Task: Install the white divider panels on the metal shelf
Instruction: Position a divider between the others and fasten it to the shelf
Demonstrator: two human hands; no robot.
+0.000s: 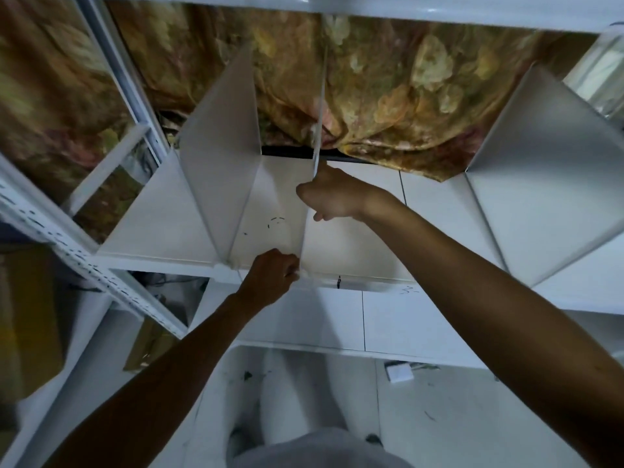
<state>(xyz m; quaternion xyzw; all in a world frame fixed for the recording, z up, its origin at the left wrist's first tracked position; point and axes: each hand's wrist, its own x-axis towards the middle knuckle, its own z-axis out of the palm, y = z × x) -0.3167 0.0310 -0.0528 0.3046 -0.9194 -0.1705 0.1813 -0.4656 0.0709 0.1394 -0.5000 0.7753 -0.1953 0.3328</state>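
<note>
Head view, left to right. Far left: perforated upright [101, 275] of the metal shelf [162, 228], patterned cloth [388, 96] draped behind. Next, one white divider panel [219, 163] already standing on the shelf board, leaning left in the wide-angle picture. Then the left hand [273, 275], closed in a pinch at the near bottom corner of the middle divider panel [319, 106], right at the front lip of the board. Middle panel seen edge-on, thin, running from near lip to far edge. Right hand [332, 195] fisted around the far lower part of that same panel, close to the back of the board. Further right, a third divider panel [547, 170] upright, well apart.

Risks, as judged: near corner missing its seat at the lip, from pressing before alignment; thin sheet bowing or twisting between two grips pulling unevenly; far end slipping off the back edge into the gap under the cloth; fingers nipped at the lip. Whether any slot or clip exists there: cannot tell.
</note>
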